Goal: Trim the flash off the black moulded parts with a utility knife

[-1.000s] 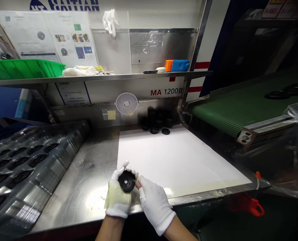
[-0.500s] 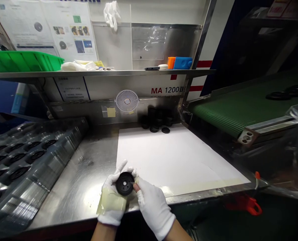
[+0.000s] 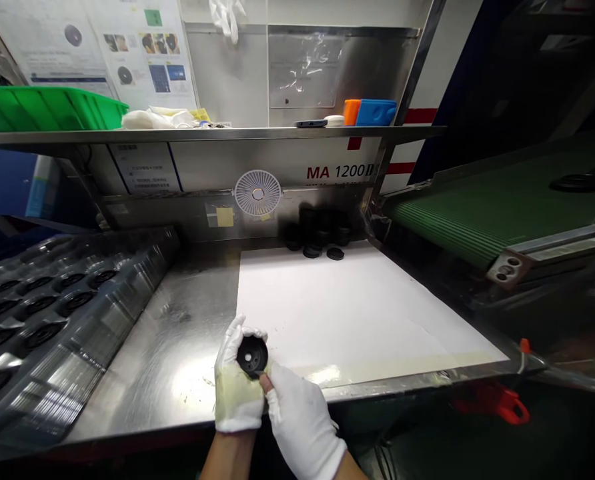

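My left hand (image 3: pixel 237 387), in a white glove with yellowish tape across the palm, cups a small round black plastic part (image 3: pixel 252 357) with a hole at its centre. My right hand (image 3: pixel 300 420), also gloved, pinches at the part's lower right rim with thumb and forefinger. Both hands hover over the front edge of the steel worktable (image 3: pixel 177 347), just left of the white sheet (image 3: pixel 347 313).
A pile of black round parts (image 3: pixel 320 239) lies at the back of the white sheet. Clear trays holding black parts (image 3: pixel 42 320) fill the left. A green conveyor belt (image 3: pixel 492 207) runs at the right. A shelf above carries a green bin (image 3: pixel 47 107) and blue-orange boxes (image 3: pixel 370 112).
The view has tilted slightly downward and my hands have drawn a little nearer the table's front edge. The black part has turned in my left hand; my right fingers moved to its lower rim.
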The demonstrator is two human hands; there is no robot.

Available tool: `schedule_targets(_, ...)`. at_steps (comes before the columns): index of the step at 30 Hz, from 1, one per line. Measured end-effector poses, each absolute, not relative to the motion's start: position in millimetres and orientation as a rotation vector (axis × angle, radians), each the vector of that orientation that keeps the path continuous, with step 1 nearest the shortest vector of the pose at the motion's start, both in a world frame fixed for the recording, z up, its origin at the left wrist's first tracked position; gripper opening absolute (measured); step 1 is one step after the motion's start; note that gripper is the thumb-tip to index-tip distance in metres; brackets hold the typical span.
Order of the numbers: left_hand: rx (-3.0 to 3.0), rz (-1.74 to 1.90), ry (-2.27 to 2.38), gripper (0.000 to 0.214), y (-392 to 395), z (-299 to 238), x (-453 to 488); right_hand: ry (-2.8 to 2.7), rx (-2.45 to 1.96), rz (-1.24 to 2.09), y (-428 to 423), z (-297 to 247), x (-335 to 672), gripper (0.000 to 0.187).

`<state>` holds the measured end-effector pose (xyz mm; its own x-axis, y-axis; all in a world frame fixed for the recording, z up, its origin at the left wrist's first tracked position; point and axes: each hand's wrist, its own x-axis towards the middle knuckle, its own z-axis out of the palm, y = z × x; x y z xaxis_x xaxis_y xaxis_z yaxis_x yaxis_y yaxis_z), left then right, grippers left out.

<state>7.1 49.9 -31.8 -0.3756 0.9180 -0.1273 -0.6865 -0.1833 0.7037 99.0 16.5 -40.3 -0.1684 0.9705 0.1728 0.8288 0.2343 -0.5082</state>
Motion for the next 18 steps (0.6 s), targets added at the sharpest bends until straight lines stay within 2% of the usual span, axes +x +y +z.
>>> schedule_targets(3,0.391,1.702,0.763,0.042,49,-31,1,-2.055,-1.621,0.423,18,-40,99,0.024)
schedule_targets(7,0.162,1.402,0.639,0.038,51,-23,-7,-2.058,-1.630,0.405,26,-38,107,0.023)
schedule_targets(12,0.182,1.429,0.658,0.019,55,-19,-4,-2.053,-1.704,0.317,27,-39,112,0.019)
schedule_targets(18,0.186,1.600,0.668,0.015,57,-18,7,-2.031,-1.698,0.317,15,-45,99,0.021)
